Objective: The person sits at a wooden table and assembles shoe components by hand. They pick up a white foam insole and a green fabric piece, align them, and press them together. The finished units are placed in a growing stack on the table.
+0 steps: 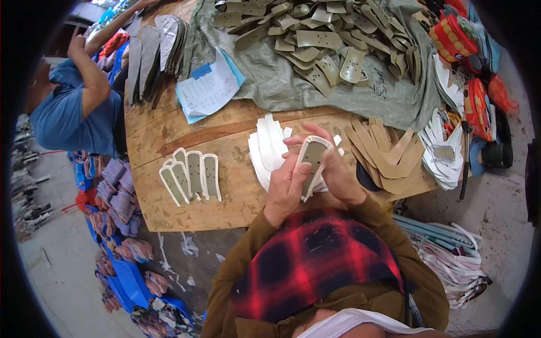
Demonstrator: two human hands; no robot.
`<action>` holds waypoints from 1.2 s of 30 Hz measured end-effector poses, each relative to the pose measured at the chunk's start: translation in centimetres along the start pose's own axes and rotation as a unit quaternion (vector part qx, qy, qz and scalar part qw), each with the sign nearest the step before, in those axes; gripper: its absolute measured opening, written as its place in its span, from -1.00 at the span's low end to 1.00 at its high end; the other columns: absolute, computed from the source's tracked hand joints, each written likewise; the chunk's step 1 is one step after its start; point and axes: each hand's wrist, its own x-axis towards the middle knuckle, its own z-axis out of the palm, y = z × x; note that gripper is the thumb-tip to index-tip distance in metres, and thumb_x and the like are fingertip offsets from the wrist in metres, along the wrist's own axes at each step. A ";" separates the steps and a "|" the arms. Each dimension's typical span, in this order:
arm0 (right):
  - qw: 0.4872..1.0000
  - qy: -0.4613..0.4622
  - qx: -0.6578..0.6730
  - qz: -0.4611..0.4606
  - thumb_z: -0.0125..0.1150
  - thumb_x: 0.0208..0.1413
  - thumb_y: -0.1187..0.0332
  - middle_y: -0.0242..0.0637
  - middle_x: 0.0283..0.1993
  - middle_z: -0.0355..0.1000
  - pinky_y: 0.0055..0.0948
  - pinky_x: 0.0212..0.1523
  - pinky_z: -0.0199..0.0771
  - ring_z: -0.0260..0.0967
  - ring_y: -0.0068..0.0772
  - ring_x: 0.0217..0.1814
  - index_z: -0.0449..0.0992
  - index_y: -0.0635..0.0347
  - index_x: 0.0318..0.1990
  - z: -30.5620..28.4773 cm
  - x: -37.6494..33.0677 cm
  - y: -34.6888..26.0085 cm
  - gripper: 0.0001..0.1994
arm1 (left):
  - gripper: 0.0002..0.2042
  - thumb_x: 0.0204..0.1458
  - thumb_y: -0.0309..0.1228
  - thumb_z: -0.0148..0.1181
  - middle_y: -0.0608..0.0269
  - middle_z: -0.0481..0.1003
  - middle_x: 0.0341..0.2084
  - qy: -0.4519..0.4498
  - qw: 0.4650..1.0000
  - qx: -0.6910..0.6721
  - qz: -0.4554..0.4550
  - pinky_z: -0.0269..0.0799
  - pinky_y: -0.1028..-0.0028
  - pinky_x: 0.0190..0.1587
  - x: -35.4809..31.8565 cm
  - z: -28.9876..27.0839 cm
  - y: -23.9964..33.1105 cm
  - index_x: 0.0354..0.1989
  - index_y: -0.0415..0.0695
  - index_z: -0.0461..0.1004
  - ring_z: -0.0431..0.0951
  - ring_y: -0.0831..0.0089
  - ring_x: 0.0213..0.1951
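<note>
The wooden worktable [169,208] carries, at its far edge, a grey-green sack [270,84] heaped with olive shoe-upper pieces [315,39]. Near the right edge lies a fan of tan pieces [389,155]; near the front edge, a row of finished white-backed pieces [190,176] and a stack of white liners [267,149]. Above that stack, the left hand [287,186] and right hand [338,172] are together, both clamped on one olive piece with white backing [311,163]. Uneven thumb pressure could let the two layers slide out of line.

Matt olive leather-like piece [311,163] – rough, scuffed wooden table [169,141].
</note>
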 end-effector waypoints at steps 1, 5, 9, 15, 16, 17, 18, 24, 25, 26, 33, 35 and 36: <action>0.999 -0.022 0.026 0.019 -0.07 0.34 0.02 -0.09 0.04 0.40 -0.32 0.20 0.28 0.36 -0.29 0.09 0.26 0.30 0.15 -0.9 0.3 -0.7 -0.51 | -0.65 0.29 -0.20 -0.01 0.08 0.55 -0.44 -0.009 0.999 0.042 0.007 0.45 0.35 -0.38 -0.2 -0.1 0.1 0.02 -0.24 0.42 0.60 0.20 -0.43; 0.997 -0.040 -0.047 0.048 -0.07 0.35 0.14 -0.09 -0.15 0.51 -0.28 0.18 0.34 0.43 -0.25 0.04 0.42 0.31 -0.11 -1.2 0.8 -1.7 -0.66 | -0.69 0.26 -0.28 0.06 -0.07 0.56 -0.39 0.003 0.997 0.077 0.002 0.48 0.31 -0.31 -1.0 0.5 0.8 0.04 -0.24 0.41 0.63 0.04 -0.31; 0.995 -0.038 0.013 0.089 0.08 0.28 0.17 -0.15 -0.11 0.52 -0.35 0.17 0.33 0.42 -0.34 0.10 0.41 0.25 -0.06 -0.3 0.3 -1.7 -0.70 | -0.68 0.25 -0.30 0.08 -0.02 0.58 -0.32 0.004 0.997 0.069 0.032 0.50 0.32 -0.23 -1.0 0.3 0.3 0.06 -0.26 0.40 0.63 0.08 -0.24; 0.992 -0.009 0.111 0.053 0.12 0.26 0.18 -0.21 0.01 0.46 -0.41 0.10 0.37 0.42 -0.42 0.03 0.34 0.21 0.05 0.1 0.3 -2.4 -0.66 | -0.59 0.28 -0.09 -0.05 0.21 0.53 -0.42 -0.095 0.942 -0.274 -0.169 0.37 0.60 -0.46 0.1 -0.2 0.2 -0.03 -0.25 0.42 0.49 0.50 -0.50; 0.995 -0.012 0.079 0.053 0.12 0.27 0.18 -0.25 0.00 0.45 -0.47 0.02 0.38 0.41 -0.48 -0.02 0.34 0.21 0.05 -0.4 0.3 -2.1 -0.66 | -0.52 0.28 0.00 -0.10 0.24 0.51 -0.45 -0.138 0.889 -0.378 -0.217 0.33 0.65 -0.49 0.2 -0.4 0.1 -0.03 -0.25 0.40 0.45 0.57 -0.53; 0.997 -0.014 0.048 0.052 0.12 0.27 0.18 -0.28 -0.01 0.44 -0.52 -0.06 0.39 0.39 -0.54 -0.08 0.33 0.21 0.06 -1.3 0.4 -1.7 -0.65 | -0.44 0.27 0.09 -0.19 0.27 0.49 -0.48 -0.206 0.806 -0.516 -0.203 0.28 0.68 -0.52 0.3 -0.6 -1.2 -0.03 -0.24 0.39 0.41 0.61 -0.56; 0.999 -0.012 0.015 0.051 0.11 0.27 0.18 -0.32 -0.03 0.43 -0.58 -0.14 0.40 0.38 -0.60 -0.14 0.33 0.20 0.06 -1.6 0.5 -1.7 -0.65 | -0.36 0.26 0.19 -0.27 0.30 0.46 -0.51 -0.270 0.696 -0.639 -0.187 0.23 0.72 -0.54 0.6 -0.6 -1.2 -0.02 -0.23 0.37 0.37 0.65 -0.58; 0.996 0.031 -0.007 0.081 0.09 0.29 0.15 -0.51 -0.27 0.36 -0.75 -0.45 0.19 0.20 -0.81 -0.30 0.33 0.15 -0.06 -2.0 0.9 -2.0 -0.72 | -0.26 0.21 0.25 -0.28 0.20 0.42 -0.48 -0.184 0.874 -0.370 -0.255 0.45 0.46 -0.36 0.0 -0.8 2.0 0.06 -0.34 0.28 0.45 0.43 -0.47; 0.996 0.021 0.001 0.083 0.08 0.30 0.13 -0.51 -0.28 0.35 -0.74 -0.46 0.19 0.19 -0.82 -0.31 0.32 0.15 -0.06 -2.0 0.9 -2.5 -0.71 | -0.33 0.26 0.16 -0.25 0.20 0.42 -0.47 -0.189 0.892 -0.315 -0.264 0.46 0.46 -0.34 0.1 -0.9 2.8 0.07 -0.34 0.29 0.46 0.43 -0.46; 0.996 0.012 0.009 0.085 0.07 0.30 0.11 -0.51 -0.30 0.34 -0.73 -0.47 0.18 0.18 -0.82 -0.33 0.32 0.15 -0.07 -1.9 1.0 -2.7 -0.71 | -0.39 0.30 0.08 -0.22 0.21 0.42 -0.46 -0.194 0.907 -0.259 -0.271 0.47 0.46 -0.33 0.2 -1.0 3.4 0.07 -0.34 0.29 0.46 0.44 -0.45; 0.980 0.012 -0.147 0.134 0.03 0.32 0.15 -0.45 -0.30 0.35 -0.73 -0.58 0.18 0.20 -0.79 -0.50 0.31 0.15 -0.10 -1.9 1.0 -3.2 -0.75 | -0.64 0.33 -0.19 -0.15 0.29 0.42 -0.43 -0.197 0.901 -0.261 -0.286 0.39 0.58 -0.50 -0.1 -1.0 3.1 0.01 -0.28 0.34 0.43 0.56 -0.52; 0.981 0.004 -0.126 0.145 0.04 0.32 0.16 -0.46 -0.25 0.35 -0.71 -0.42 0.25 0.24 -0.78 -0.33 0.33 0.18 -0.07 -1.7 0.8 -3.4 -0.73 | -0.64 0.33 -0.20 -0.14 0.28 0.42 -0.45 -0.186 0.896 -0.286 -0.286 0.37 0.60 -0.54 -0.2 -1.2 2.5 0.00 -0.28 0.35 0.43 0.56 -0.54; 0.982 0.001 -0.117 0.150 0.05 0.31 0.17 -0.46 -0.22 0.35 -0.70 -0.34 0.29 0.26 -0.78 -0.25 0.34 0.19 -0.05 -1.5 0.7 -3.5 -0.73 | -0.65 0.33 -0.20 -0.14 0.28 0.42 -0.46 -0.181 0.893 -0.298 -0.285 0.35 0.61 -0.56 -0.2 -1.3 2.3 0.00 -0.28 0.35 0.43 0.56 -0.56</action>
